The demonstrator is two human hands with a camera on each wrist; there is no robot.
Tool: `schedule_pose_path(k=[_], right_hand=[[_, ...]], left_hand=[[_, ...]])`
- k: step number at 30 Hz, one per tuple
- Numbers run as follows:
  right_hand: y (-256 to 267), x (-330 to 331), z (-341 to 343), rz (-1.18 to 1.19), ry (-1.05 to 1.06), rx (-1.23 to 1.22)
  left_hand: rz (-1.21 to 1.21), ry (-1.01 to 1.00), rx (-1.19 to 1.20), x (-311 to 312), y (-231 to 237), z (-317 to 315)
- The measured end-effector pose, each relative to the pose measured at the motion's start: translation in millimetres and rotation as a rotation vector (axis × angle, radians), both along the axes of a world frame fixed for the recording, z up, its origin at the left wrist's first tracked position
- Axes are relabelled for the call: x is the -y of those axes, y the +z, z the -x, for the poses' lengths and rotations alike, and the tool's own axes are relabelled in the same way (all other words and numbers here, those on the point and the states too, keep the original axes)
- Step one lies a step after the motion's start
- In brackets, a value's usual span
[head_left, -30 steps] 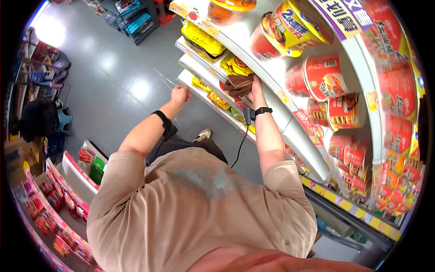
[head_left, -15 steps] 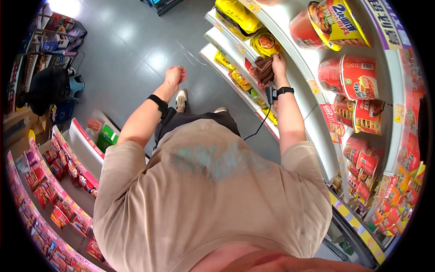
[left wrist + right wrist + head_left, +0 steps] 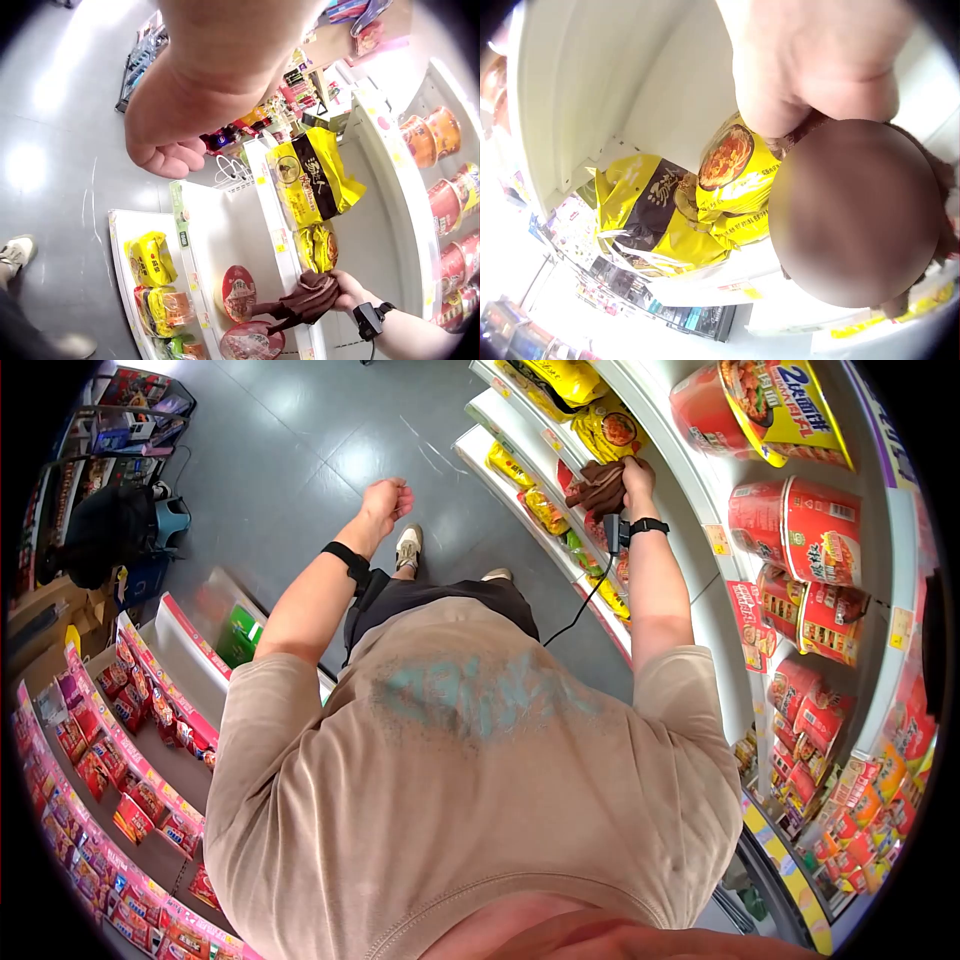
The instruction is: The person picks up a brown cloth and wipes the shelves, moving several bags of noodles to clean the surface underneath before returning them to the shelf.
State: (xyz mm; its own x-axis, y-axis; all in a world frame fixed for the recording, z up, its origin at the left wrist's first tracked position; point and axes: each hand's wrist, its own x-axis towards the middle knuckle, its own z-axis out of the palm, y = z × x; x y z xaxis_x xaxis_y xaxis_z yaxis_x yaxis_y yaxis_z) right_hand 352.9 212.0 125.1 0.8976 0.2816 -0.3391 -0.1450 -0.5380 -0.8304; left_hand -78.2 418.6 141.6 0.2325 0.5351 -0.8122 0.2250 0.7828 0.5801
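Observation:
My right hand (image 3: 638, 482) grips a bunched brown cloth (image 3: 599, 488) at the front edge of a shelf. In the left wrist view the brown cloth (image 3: 307, 301) hangs in folds over the shelf's edge, above red-lidded noodle bowls (image 3: 240, 294). Right beside that hand, yellow noodle packets (image 3: 739, 176) lie on the shelf; part of the right wrist view is blurred over the cloth. My left hand (image 3: 386, 502) is held out over the floor, its fingers loosely curled and holding nothing. In its own wrist view, the left hand (image 3: 169, 146) shows bent fingers.
Red noodle buckets (image 3: 820, 535) stand on the upper shelf at my right. Lower shelves carry yellow packets (image 3: 545, 510). Behind me to the left is a rack of red snack packs (image 3: 130, 815). A dark chair-like thing (image 3: 105, 535) stands farther left on the grey tiled floor (image 3: 290, 450).
The view has shifted, with the shelves now farther right and my body closer along them. My right hand stays on the brown cloth near the yellow packets; the left hand stays free.

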Motion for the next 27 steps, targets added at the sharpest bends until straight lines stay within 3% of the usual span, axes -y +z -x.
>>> schedule_pose_path(k=[3,9,14,19,27], right_hand=[[-5,-2,-1,-0.081,-0.056,-0.050],[-2,-9,-2,-0.184,-0.078,-0.507],[-30,-7,-18,-0.123,-0.051,-0.519],[-14,-12,-7,-0.028,-0.070,-0.475],[34,9,48,-0.307,0.014,-0.311]], left_hand=[[0.030,-0.005,0.007,0,-6,-6],[0.096,-0.104,0.039,-2,-16,-15],[0.160,-0.133,0.044,-2,-17,-12],[0.183,-0.101,0.048,-11,-28,8],[0.152,-0.147,0.074,-48,-44,25]])
